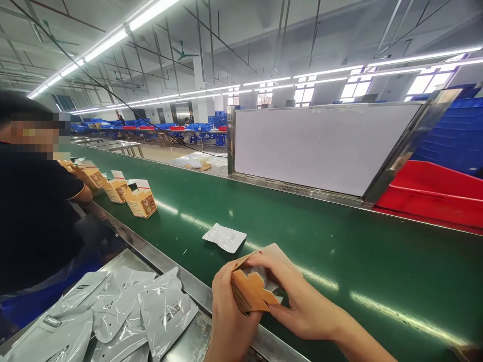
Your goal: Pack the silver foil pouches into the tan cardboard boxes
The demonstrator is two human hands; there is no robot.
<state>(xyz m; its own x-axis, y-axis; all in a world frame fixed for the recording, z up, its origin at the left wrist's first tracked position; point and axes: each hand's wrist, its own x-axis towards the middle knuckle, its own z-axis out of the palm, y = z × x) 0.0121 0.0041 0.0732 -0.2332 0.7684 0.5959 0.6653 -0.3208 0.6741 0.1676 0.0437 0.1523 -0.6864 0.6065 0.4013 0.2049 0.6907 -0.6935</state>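
The room is a large factory hall with strip lights (153, 14) under the ceiling and windows along the far wall. In the head view, a green belt (287, 216) runs diagonally across, a framed white panel (320, 146) standing along its far edge. Beyond the panel, at the right, are a red bin (433, 193) and blue crates (449, 133).

On the near side at the left, a metal surface (196, 338) carries a loose, overlapping pile of silvery-white pouches (123, 309). Another pouch (225, 237) lies flat and alone on the belt, just beyond the hands.

An orange-brown carton (252, 291) is held at the belt's near edge, tilted, its flaps open. The left hand (229, 314) has its fingers wrapped around the left side; the right hand (296, 294) grips the other side, fingers over the upper edge and thumb against a lower flap. Something pale shows inside, too hidden to identify.

Further left, open cartons (142, 203) stand in a row on the belt, beside a co-worker (33, 216) in a dark top.
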